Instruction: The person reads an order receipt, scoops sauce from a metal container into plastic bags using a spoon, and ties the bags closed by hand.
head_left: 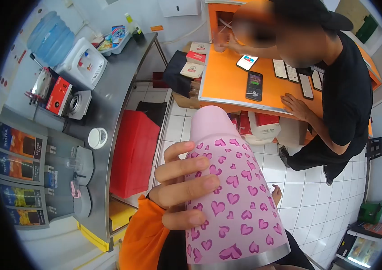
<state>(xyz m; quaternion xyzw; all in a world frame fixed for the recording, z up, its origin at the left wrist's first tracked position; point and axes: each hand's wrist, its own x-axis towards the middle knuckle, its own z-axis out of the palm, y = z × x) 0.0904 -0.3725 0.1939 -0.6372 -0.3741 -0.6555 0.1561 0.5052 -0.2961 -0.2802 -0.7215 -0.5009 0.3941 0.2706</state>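
Note:
A large pink tumbler (234,193) with darker pink hearts and a metal rim at its lower end fills the bottom centre of the head view, tilted. My left hand (184,184), coming from an orange sleeve, has its fingers wrapped round the tumbler's left side. Behind the tumbler's right side, a few fingertips of my right hand (276,194) show; the rest of that hand is hidden, and I cannot make out its grip.
Left, a steel counter (103,99) holds a water dispenser (83,63), a drink machine and a round white scale (97,138). A red bin (134,153) stands beside it. A person in black (348,85) leans at an orange table (218,81) with several phones.

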